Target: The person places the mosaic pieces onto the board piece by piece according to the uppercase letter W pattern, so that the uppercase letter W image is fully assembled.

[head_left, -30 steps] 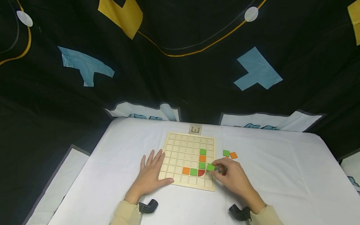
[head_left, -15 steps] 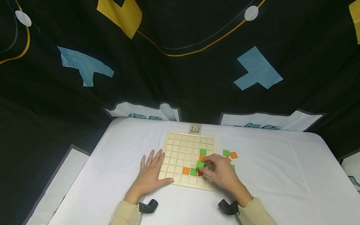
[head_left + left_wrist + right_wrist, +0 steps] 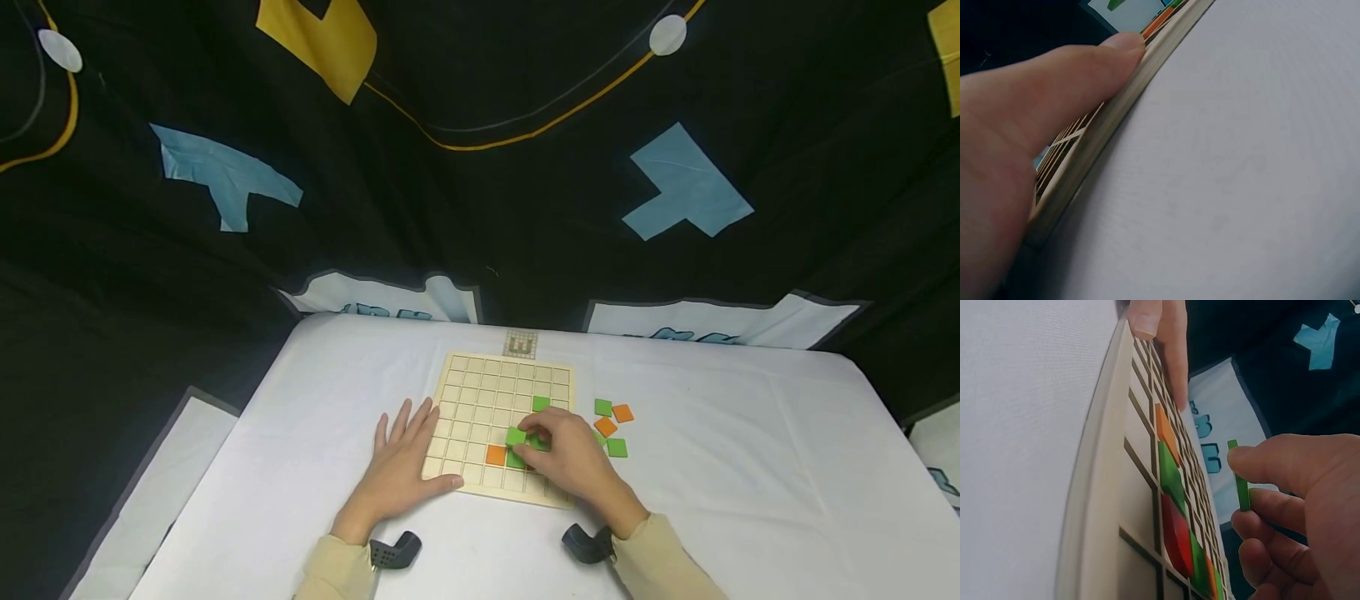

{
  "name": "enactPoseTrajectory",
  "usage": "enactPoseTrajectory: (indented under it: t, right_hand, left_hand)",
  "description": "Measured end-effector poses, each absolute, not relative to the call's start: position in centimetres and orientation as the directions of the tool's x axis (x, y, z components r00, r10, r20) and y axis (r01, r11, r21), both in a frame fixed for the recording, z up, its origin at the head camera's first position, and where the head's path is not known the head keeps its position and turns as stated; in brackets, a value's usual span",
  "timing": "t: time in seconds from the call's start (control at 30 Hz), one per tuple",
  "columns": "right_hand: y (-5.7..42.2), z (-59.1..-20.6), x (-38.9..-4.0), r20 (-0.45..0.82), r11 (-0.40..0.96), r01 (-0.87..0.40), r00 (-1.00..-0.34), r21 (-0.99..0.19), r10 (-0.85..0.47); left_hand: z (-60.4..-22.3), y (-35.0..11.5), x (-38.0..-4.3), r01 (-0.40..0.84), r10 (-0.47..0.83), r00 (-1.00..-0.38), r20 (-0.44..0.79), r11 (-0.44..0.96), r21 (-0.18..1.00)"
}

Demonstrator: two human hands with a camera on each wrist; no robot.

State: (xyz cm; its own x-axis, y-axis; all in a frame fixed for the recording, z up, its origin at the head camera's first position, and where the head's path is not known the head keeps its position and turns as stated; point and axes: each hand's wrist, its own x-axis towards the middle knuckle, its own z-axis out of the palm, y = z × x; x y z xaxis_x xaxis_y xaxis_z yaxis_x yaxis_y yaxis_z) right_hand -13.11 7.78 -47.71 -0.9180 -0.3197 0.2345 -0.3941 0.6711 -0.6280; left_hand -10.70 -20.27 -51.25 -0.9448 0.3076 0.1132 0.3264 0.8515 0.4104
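A wooden grid board (image 3: pixel 480 392) lies on the white table. My left hand (image 3: pixel 402 462) rests on its left side, fingers spread along the edge, thumb (image 3: pixel 1094 69) on the near rim. Between thumb and fingertips my right hand (image 3: pixel 573 458) pinches a green square tile (image 3: pixel 1242 487), held above the board in the right wrist view. Set in the board's cells are an orange tile (image 3: pixel 1166 434), a green tile (image 3: pixel 1171 475) and a red quarter-round tile (image 3: pixel 1176 537). Further tiles run up a column, one green tile (image 3: pixel 542 403) at its top; the right hand partly hides them.
Several loose tiles lie right of the board, among them a green tile (image 3: pixel 617 448) and an orange tile (image 3: pixel 622 413). Beyond the board's far edge is a small grid-patterned card (image 3: pixel 521 344). A black printed cloth (image 3: pixel 480 217) hangs behind the table.
My right hand has carried the green tile leftward from the board's right edge to over the lower middle cells. The loose tiles at right are uncovered. My left hand has stayed still.
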Motion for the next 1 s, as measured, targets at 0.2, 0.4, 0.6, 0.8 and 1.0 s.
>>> enactPoseTrajectory:
  t: [0.2,0.4,0.6,0.8,1.0]
  right_hand:
    - [7.1,-48.0,-13.4,0.214,0.693,-0.390,-0.919,-0.606,-0.330]
    - [6.6,-48.2,-13.6,0.223,0.712,-0.412,-0.910,-0.569,-0.349]
    - [6.2,-48.3,-13.8,0.215,0.726,-0.414,-0.909,-0.550,-0.356]
    - [5.8,-48.5,-14.0,0.207,0.730,-0.420,-0.906,-0.539,-0.369]
    - [5.5,-48.5,-14.2,0.197,0.733,-0.425,-0.904,-0.532,-0.380]
  left_hand:
    - [-51.3,-20.2,-10.8,0.322,0.306,-0.946,0.107,0.850,0.417]
    - [-51.4,-20.3,-10.8,0.315,0.302,-0.948,0.100,0.854,0.414]
    - [-51.3,-20.3,-10.7,0.309,0.300,-0.950,0.089,0.856,0.415]
    - [-51.3,-20.3,-10.7,0.311,0.301,-0.949,0.092,0.856,0.413]
    - [-51.4,-20.2,-10.8,0.312,0.301,-0.949,0.093,0.856,0.413]
